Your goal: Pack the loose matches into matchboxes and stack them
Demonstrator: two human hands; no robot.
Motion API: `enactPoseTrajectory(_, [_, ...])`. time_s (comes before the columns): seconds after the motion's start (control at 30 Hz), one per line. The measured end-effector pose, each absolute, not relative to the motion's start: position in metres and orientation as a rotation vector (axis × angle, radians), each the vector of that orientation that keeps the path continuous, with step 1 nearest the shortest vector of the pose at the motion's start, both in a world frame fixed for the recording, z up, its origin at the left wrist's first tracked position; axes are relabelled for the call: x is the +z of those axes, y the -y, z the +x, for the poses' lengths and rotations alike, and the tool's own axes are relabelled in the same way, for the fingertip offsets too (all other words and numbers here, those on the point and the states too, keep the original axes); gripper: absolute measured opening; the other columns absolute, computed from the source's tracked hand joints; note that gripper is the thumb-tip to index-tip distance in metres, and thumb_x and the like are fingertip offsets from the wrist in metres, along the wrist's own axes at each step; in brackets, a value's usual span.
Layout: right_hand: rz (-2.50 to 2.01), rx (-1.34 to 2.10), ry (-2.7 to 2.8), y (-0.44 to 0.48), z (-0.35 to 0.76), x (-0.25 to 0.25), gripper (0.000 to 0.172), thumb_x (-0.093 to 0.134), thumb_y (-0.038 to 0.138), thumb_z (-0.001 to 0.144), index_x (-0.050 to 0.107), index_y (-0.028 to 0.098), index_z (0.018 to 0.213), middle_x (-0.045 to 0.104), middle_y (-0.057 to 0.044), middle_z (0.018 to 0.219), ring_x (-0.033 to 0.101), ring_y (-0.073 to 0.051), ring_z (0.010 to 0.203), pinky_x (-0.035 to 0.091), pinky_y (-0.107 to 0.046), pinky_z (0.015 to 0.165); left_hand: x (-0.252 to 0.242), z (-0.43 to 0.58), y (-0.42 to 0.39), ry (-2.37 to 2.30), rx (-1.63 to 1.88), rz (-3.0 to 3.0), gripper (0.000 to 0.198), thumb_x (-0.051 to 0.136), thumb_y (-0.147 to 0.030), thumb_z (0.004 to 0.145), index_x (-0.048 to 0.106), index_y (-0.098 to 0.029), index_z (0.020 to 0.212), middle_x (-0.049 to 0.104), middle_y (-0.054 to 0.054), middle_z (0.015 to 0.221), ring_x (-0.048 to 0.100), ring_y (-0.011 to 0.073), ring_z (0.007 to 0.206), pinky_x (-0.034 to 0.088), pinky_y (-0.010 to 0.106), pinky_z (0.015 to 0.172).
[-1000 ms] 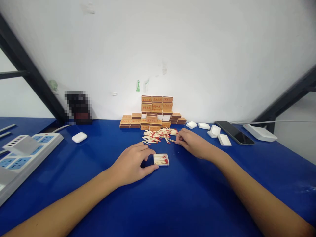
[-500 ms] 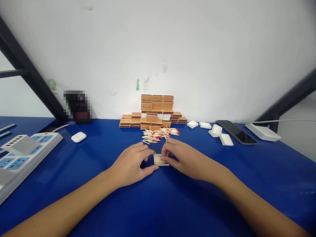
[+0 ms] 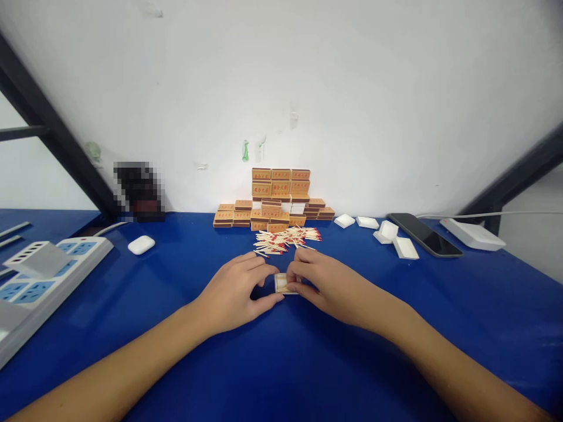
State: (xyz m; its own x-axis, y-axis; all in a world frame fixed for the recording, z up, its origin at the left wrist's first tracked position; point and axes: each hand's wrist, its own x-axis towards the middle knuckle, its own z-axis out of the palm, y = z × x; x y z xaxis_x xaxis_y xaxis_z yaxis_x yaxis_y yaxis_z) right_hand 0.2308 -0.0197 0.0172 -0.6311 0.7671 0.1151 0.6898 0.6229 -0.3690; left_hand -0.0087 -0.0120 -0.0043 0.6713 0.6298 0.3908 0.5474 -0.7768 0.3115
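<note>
A small white matchbox tray (image 3: 281,283) with matches in it lies on the blue table (image 3: 308,363). My left hand (image 3: 235,293) curls round its left side, thumb and fingers touching it. My right hand (image 3: 328,284) covers its right half, fingertips pinched over the matches inside. Just beyond them lies a loose pile of red-tipped matches (image 3: 285,239). Behind the pile, a stack of orange matchboxes (image 3: 275,202) stands against the white wall.
Several empty white trays (image 3: 387,234) lie at the right, beside a black phone (image 3: 424,234) and a white device (image 3: 472,233). A white earbud case (image 3: 141,244) and a power strip (image 3: 41,272) sit at the left. A blurred dark object (image 3: 138,190) stands by the wall.
My right hand left the loose match pile and came back to the tray, now covering its right half. My left hand stayed on the tray.
</note>
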Motion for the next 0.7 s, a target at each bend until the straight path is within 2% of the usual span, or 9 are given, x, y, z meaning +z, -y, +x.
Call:
enactPoseTrajectory(0.27, [-1.158,0.394,2.577,0.0196,0.2329,0.0139,0.010,0.056,0.019,0.103,0.065,0.021,0.099,0.061,-0.005,0.101,0.060,-0.018,0.086,0.046,-0.032,0.076,-0.0044,-0.0081,0.0127,-0.958,0.726,2.708,0.022,0.072,-0.035,0.094,0.069,-0.020,0.110,0.063,0.002,0.081,0.058,0.0208,0.080,0.048,0.035,0.075])
enactPoseTrajectory(0.57, [-1.208,0.328,2.594,0.0214,0.2275,0.0125,0.015,0.058,0.023,0.102,0.062,0.019,0.089,0.060,-0.005,0.097,0.059,-0.019,0.085,0.046,-0.033,0.076,-0.0044,-0.0083,0.0127,-0.951,0.713,2.700,0.022,0.074,-0.033,0.092,0.070,-0.018,0.109,0.062,0.002,0.082,0.057,0.0205,0.081,0.047,0.035,0.075])
enactPoseTrajectory(0.7, [-1.190,0.302,2.554,0.0173,0.2312,0.0151,0.012,0.059,0.023,0.102,0.064,0.020,0.090,0.063,-0.005,0.097,0.060,-0.018,0.084,0.044,-0.032,0.073,-0.0054,-0.0085,0.0120,-0.968,0.694,2.688,0.024,0.074,-0.034,0.093,0.070,-0.018,0.110,0.063,0.001,0.083,0.058,0.0205,0.081,0.048,0.035,0.076])
